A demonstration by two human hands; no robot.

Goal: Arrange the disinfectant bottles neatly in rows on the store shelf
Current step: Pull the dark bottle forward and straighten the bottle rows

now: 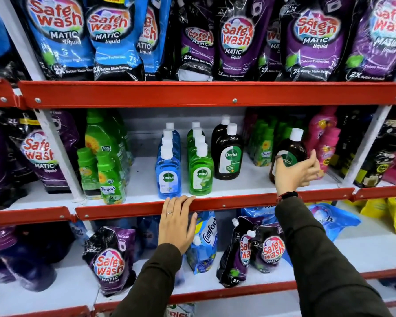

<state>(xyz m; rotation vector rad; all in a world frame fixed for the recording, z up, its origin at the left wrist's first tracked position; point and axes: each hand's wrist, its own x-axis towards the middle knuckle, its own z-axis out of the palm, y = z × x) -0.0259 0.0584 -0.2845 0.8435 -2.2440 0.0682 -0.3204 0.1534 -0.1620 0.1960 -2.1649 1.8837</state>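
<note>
A: Gripping a brown plastic Dettol bottle with a white cap, the right hand is wrapping its thumb and fingers around the lower body and label. The bottle is leaning left, and I cannot tell whether its base is touching the white middle shelf.

B: And the other hand?

A: The left hand is lying flat, fingers released and spread, against the shelf's red metal front lip, fingertips hooking over its top edge just below the front blue bottle. It is grasping nothing.

B: Where are the rows sitting?

A: A file of blue clear-plastic Dettol bottles is running front to back near the lip. Just beside it on the right, a file of green clear-plastic Dettol bottles is doing the same. Two dark brown Dettol bottles are standing further right, set a little back from the lip.

B: Any open room?

A: Bare shelf is showing between those two brown bottles and the held one, and in front of both. More is lying open left of the blue file, before the green Comfort bottles. Pink bottles are crowding just right of the held bottle.
</note>
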